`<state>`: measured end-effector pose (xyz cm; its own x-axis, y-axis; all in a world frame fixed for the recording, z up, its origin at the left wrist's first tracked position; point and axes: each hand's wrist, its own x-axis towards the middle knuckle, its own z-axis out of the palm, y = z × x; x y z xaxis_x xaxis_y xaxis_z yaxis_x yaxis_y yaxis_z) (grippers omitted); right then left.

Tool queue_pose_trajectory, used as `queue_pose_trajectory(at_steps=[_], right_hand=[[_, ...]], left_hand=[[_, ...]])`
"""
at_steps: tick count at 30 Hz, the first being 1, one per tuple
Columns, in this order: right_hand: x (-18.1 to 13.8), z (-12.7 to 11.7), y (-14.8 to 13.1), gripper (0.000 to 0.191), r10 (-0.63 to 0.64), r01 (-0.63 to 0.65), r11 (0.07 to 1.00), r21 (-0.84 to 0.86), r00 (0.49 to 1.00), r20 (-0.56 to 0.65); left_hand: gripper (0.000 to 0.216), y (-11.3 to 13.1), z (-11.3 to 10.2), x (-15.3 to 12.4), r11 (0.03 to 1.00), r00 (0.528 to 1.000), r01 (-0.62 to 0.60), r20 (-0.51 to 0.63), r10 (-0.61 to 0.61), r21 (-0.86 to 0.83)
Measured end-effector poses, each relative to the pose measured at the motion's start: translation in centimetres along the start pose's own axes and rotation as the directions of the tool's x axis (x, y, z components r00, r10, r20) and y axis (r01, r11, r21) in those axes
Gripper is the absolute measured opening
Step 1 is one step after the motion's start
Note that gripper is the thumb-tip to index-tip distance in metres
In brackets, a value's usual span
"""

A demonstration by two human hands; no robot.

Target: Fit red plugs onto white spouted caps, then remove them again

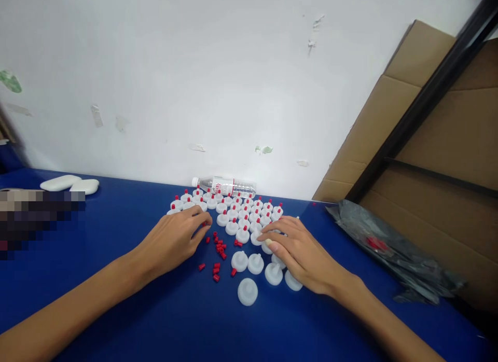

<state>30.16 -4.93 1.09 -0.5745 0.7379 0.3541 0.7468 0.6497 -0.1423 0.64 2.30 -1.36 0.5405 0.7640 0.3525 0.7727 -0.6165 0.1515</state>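
Note:
Both hands rest on a blue table [116, 320]. My left hand [177, 240] lies palm down, fingers curled, fingertips by a scatter of small red caps [218, 247]; what it pinches, if anything, is hidden. My right hand [298, 250] lies over several plain white round nozzle caps [248, 291], its fingers pressed on one white cap [267, 246]. Behind them stand rows of white caps fitted with red tips [233, 211].
A clear plastic water bottle [225, 186] lies against the white wall behind the caps. Two white oblong objects [70, 184] sit at the far left. A black plastic bag [392, 250] lies on the right beside cardboard boxes [447, 159] and a black frame.

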Motion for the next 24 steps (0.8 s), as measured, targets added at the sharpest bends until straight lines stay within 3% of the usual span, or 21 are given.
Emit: queue_pose_trajectory(at_steps=[11, 14, 18, 21, 24], right_hand=[[0.2, -0.2, 0.0, 0.035, 0.009, -0.01, 1.0, 0.022, 0.999, 0.044], [0.0, -0.6, 0.5, 0.034, 0.054, -0.056, 0.998, -0.02, 0.996, -0.071], [-0.3, -0.8, 1.4, 0.043, 0.19, -0.205, 0.978, -0.042, 0.954, -0.23], [-0.3, -0.6, 1.8, 0.05, 0.248, -0.261, 0.964, -0.052, 0.952, -0.177], [-0.4, -0.2, 1.9, 0.05, 0.234, -0.239, 0.97, -0.045, 0.969, -0.081]], left_hand=[[0.028, -0.1, 0.5, 0.2, 0.994, 1.0, 0.008, -0.013, -0.01, -0.106], [0.028, -0.1, 0.5, 0.1, 0.996, 1.0, 0.009, 0.012, -0.008, -0.09], [0.027, -0.2, 0.7, 0.1, 0.996, 0.999, -0.004, 0.037, 0.007, -0.084], [0.029, -0.4, 0.9, 0.1, 0.995, 0.999, -0.015, 0.042, 0.019, -0.097], [0.033, -0.4, 1.0, 0.1, 0.994, 0.999, -0.03, 0.04, 0.035, -0.104]])
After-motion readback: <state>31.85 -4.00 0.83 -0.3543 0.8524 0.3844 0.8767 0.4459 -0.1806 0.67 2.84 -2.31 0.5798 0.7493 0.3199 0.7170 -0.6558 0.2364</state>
